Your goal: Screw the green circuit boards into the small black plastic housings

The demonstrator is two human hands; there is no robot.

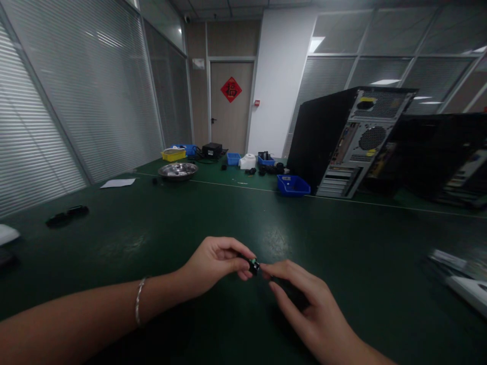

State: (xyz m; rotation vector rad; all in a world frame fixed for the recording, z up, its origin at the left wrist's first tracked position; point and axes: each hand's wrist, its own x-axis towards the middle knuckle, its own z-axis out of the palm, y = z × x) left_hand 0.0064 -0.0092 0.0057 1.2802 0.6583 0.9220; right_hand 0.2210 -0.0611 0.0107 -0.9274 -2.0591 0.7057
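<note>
Both hands meet low over the dark green tabletop (342,238), pinching one small black part (253,265) between them.
Left hand (213,263) fingertips are closed on the part; right hand (304,299) touches its other end. It is judged light, rigid, smooth and easily dropped, best gripped by its sides. A computer tower (342,142) of sheet metal stands well beyond.

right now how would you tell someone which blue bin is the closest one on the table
Start at the big black computer tower standing on the green table. At the foot of its near left corner sits a lone blue bin. The other blue bins are farther back among the clutter near the door; this one stands alone, nearest the tower.
</note>
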